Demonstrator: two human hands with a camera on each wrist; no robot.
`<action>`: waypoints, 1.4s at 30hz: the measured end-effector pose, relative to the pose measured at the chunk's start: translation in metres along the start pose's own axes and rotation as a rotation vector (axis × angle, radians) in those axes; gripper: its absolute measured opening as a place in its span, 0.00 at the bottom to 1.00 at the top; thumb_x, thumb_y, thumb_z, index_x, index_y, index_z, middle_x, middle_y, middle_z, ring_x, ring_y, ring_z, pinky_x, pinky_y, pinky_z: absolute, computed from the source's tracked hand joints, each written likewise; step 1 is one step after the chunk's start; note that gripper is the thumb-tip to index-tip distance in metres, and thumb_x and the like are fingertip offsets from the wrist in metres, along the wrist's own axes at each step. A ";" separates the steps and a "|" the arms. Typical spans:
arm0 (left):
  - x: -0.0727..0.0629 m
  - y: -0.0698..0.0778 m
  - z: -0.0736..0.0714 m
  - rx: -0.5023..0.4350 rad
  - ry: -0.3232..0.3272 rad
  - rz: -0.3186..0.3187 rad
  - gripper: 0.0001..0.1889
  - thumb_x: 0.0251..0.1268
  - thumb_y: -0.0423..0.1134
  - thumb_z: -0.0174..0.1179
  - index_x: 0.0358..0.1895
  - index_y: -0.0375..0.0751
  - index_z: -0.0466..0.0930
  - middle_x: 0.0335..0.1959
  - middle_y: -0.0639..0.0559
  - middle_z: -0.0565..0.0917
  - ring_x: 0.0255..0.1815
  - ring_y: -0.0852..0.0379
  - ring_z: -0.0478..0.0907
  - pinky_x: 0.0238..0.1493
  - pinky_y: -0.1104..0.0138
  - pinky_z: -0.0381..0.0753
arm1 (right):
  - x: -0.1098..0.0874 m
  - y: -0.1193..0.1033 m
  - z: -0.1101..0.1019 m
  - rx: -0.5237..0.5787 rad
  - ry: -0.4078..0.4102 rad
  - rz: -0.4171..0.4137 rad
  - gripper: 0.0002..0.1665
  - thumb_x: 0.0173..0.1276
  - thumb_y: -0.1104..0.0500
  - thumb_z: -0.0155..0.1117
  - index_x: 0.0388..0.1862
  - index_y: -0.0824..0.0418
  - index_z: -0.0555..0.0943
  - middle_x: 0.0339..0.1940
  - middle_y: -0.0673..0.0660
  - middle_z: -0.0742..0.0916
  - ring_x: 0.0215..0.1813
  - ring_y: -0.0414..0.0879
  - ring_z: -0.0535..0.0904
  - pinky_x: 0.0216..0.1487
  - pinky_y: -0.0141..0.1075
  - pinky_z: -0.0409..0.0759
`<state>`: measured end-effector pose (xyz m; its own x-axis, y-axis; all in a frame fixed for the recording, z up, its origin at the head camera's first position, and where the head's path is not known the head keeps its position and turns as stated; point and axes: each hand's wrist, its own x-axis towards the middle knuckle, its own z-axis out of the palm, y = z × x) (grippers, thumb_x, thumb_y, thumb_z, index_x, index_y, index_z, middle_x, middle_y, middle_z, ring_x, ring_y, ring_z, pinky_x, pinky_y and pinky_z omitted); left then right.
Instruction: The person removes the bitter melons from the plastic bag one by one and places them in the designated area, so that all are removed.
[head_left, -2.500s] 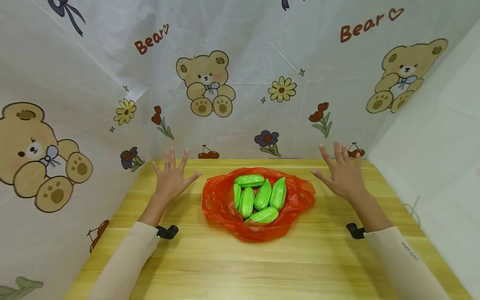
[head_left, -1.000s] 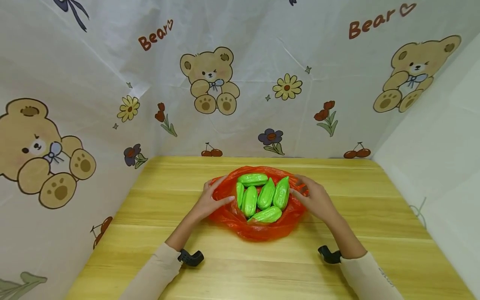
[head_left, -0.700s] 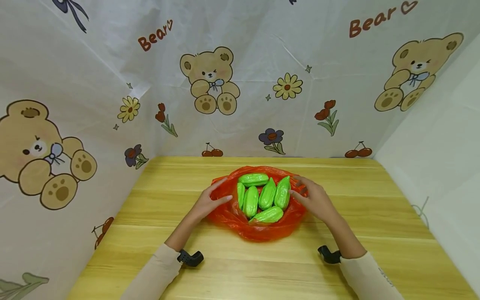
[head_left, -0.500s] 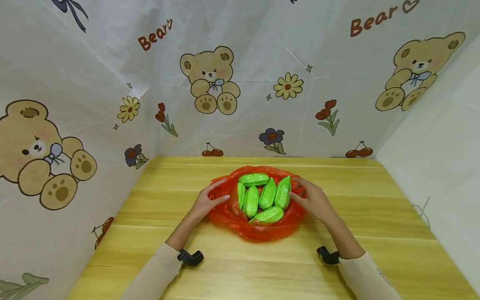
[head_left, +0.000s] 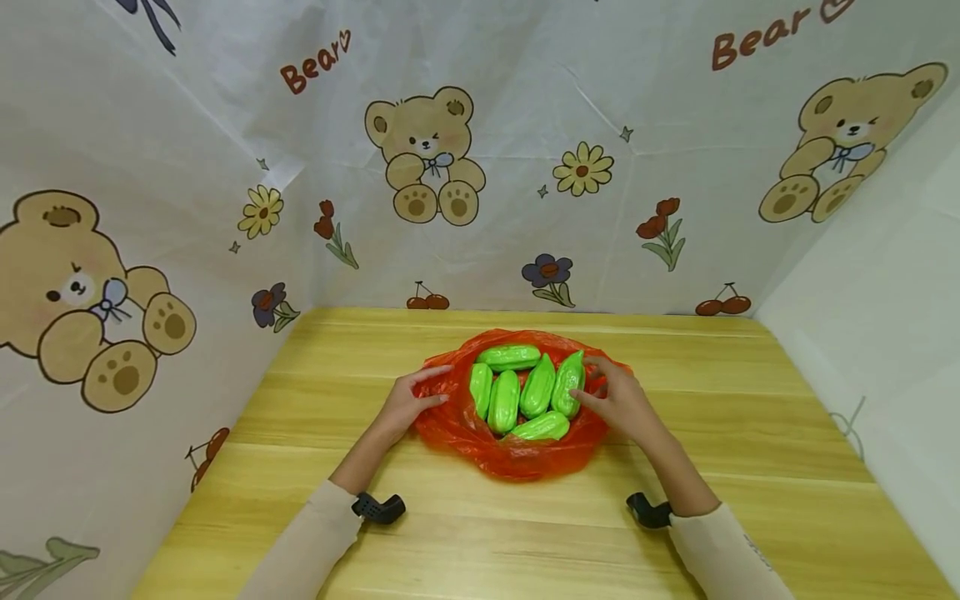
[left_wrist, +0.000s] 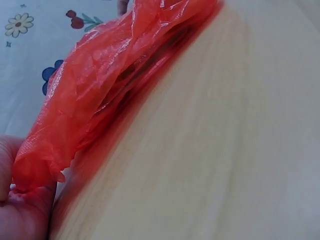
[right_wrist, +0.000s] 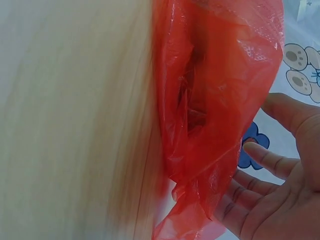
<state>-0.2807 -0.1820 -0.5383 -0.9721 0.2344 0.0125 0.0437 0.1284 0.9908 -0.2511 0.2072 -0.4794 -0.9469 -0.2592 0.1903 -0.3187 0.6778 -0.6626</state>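
Observation:
An opened red plastic bag (head_left: 517, 465) lies on the wooden table, its mouth spread wide. Inside are several glossy, bright green, ridged, gourd-like vegetables (head_left: 503, 402). At the bag's left side my left hand (head_left: 401, 410) pinches the rim; in the left wrist view the red plastic (left_wrist: 100, 70) runs between thumb and fingers. My right hand (head_left: 628, 407) is at the right rim, thumb over the edge and overlapping the rightmost green vegetable (head_left: 567, 379). The right wrist view shows its fingers spread and loosely bent, the lower ones against the outside of the bag (right_wrist: 235, 75).
The light wooden tabletop (head_left: 480, 542) reaches to a white cloth backdrop (head_left: 510, 125) printed with bears and flowers. A black wrist device (head_left: 378, 508) sits on the left wrist, another black device (head_left: 648, 511) on the right. A thin cord (head_left: 851, 425) hangs at the right edge.
Both hands have come from spread above the table in to the bag's sides. Lately the left hand drew slightly outward with the rim, baring more of the leftmost vegetable; the right thumb moved slightly inward.

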 end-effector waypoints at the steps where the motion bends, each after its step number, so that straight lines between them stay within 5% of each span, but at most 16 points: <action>1: 0.000 0.000 0.000 -0.011 -0.001 -0.010 0.26 0.63 0.31 0.70 0.66 0.45 0.80 0.71 0.44 0.74 0.66 0.44 0.74 0.56 0.65 0.82 | 0.000 0.000 0.001 0.002 0.003 0.007 0.36 0.67 0.53 0.73 0.68 0.68 0.71 0.50 0.68 0.84 0.41 0.56 0.83 0.41 0.47 0.85; 9: -0.002 -0.001 0.002 0.041 0.007 0.048 0.25 0.65 0.42 0.71 0.66 0.46 0.80 0.69 0.46 0.75 0.66 0.47 0.74 0.54 0.69 0.82 | 0.000 0.000 0.007 0.020 0.003 0.032 0.38 0.64 0.56 0.76 0.67 0.69 0.71 0.49 0.67 0.83 0.37 0.52 0.82 0.37 0.41 0.83; 14: -0.002 -0.001 0.003 0.058 -0.010 0.072 0.27 0.63 0.40 0.72 0.66 0.47 0.80 0.69 0.46 0.76 0.66 0.46 0.75 0.55 0.66 0.82 | 0.001 0.001 0.009 0.017 0.006 0.028 0.38 0.63 0.56 0.77 0.67 0.69 0.71 0.47 0.66 0.83 0.34 0.49 0.81 0.34 0.39 0.81; 26: -0.003 0.003 0.002 -0.029 0.006 0.022 0.23 0.64 0.39 0.71 0.62 0.43 0.83 0.66 0.45 0.78 0.57 0.48 0.82 0.50 0.65 0.85 | 0.002 -0.002 0.012 -0.036 0.009 0.050 0.44 0.62 0.49 0.77 0.70 0.65 0.70 0.47 0.65 0.83 0.30 0.46 0.76 0.31 0.38 0.77; 32: -0.003 0.000 0.000 -0.012 0.006 0.019 0.25 0.63 0.38 0.72 0.64 0.42 0.81 0.70 0.44 0.74 0.67 0.44 0.74 0.56 0.65 0.82 | 0.003 -0.002 0.014 -0.037 -0.015 0.054 0.44 0.62 0.51 0.78 0.71 0.65 0.69 0.47 0.66 0.84 0.29 0.45 0.76 0.31 0.38 0.77; 42: -0.003 -0.001 -0.001 0.046 -0.011 0.033 0.24 0.64 0.42 0.72 0.63 0.45 0.82 0.66 0.46 0.78 0.61 0.48 0.78 0.54 0.67 0.82 | 0.001 -0.004 0.011 -0.016 -0.040 0.048 0.46 0.62 0.54 0.77 0.74 0.67 0.66 0.49 0.67 0.83 0.28 0.45 0.75 0.31 0.39 0.74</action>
<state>-0.2780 -0.1837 -0.5391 -0.9674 0.2493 0.0436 0.0867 0.1646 0.9825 -0.2497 0.1961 -0.4847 -0.9589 -0.2528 0.1291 -0.2735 0.7013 -0.6583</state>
